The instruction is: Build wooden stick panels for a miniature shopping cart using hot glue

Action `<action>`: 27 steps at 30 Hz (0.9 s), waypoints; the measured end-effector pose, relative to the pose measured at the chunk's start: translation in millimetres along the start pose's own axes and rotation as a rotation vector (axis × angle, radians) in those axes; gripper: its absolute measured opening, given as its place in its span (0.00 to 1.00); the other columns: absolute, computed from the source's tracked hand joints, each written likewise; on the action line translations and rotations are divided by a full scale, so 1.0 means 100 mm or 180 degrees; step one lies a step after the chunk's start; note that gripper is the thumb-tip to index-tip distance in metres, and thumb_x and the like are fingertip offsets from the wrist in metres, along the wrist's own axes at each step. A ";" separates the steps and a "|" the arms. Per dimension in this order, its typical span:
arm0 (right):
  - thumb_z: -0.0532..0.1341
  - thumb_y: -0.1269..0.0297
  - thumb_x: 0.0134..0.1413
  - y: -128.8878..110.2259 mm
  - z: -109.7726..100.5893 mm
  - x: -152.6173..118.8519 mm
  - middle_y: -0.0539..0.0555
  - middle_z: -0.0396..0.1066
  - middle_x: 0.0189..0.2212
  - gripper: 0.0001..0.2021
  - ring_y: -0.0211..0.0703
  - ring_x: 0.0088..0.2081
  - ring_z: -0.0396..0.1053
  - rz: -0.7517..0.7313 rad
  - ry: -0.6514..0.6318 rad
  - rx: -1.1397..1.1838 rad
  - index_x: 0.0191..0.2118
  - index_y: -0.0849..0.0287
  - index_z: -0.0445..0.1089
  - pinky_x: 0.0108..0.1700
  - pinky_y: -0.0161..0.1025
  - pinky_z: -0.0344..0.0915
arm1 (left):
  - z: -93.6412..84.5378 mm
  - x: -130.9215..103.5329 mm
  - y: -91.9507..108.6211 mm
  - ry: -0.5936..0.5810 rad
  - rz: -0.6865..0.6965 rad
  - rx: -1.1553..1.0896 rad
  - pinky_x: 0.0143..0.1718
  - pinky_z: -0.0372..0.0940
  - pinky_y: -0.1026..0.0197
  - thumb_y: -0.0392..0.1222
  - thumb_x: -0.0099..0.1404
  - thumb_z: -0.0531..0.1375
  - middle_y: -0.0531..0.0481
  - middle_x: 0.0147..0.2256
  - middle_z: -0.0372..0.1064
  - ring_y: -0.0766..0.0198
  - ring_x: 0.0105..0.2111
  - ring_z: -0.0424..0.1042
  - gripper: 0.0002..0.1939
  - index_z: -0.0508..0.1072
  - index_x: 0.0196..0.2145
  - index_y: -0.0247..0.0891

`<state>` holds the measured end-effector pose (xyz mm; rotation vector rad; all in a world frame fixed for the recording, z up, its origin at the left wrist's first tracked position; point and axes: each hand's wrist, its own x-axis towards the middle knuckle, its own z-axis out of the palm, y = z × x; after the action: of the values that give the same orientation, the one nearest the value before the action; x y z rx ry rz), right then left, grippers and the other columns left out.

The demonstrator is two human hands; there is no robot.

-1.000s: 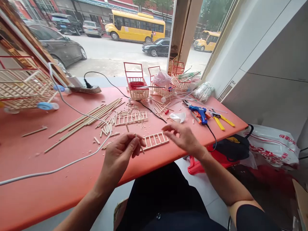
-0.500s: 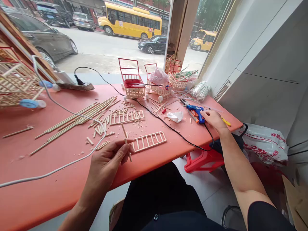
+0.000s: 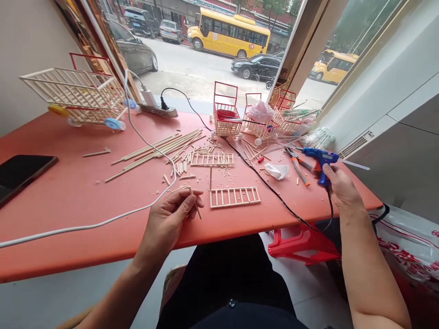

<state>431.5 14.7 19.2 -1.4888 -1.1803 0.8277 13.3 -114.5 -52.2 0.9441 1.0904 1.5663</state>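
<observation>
My left hand [image 3: 176, 211] pinches a short wooden stick [image 3: 195, 204] between thumb and fingers, near the table's front edge. Just right of it lies a small ladder-shaped stick frame [image 3: 235, 197], with one stick standing up from its left end. A second ladder-like frame [image 3: 212, 159] lies behind, among cut pieces and crumbs. At the right, my right hand [image 3: 341, 185] is closed around the handle of a blue glue gun [image 3: 320, 160], held up off the table. A clear glue stick [image 3: 355, 164] pokes out of its back. Pliers [image 3: 299, 167] lie beside its nozzle.
Long wooden sticks [image 3: 157, 153] lie at centre left. Small stick carts [image 3: 227, 121] stand at the back, a larger cart [image 3: 85, 98] at far left. A black cord [image 3: 260, 180] and a white cable [image 3: 133, 211] cross the table [image 3: 85, 246]. A phone [image 3: 24, 173] lies left.
My right hand has raised the glue gun from beside the pliers. My left hand with its stick has drawn away from the front ladder frame. The view has swung left.
</observation>
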 end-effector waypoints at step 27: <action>0.59 0.35 0.65 -0.65 0.96 -1.31 0.56 0.71 0.32 0.28 0.36 0.25 0.62 -0.0531 -0.2434 -0.0648 0.41 0.60 0.73 0.25 0.36 0.60 | 0.13 -0.05 -0.03 -0.0107 0.1348 0.1137 0.32 0.68 0.63 0.37 0.65 0.69 0.51 0.32 0.80 0.64 0.31 0.75 0.03 0.85 0.35 0.42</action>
<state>289.2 -82.2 48.5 -1.2266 -1.9691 1.2400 27.8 -116.7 -51.0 1.5160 1.2258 1.7096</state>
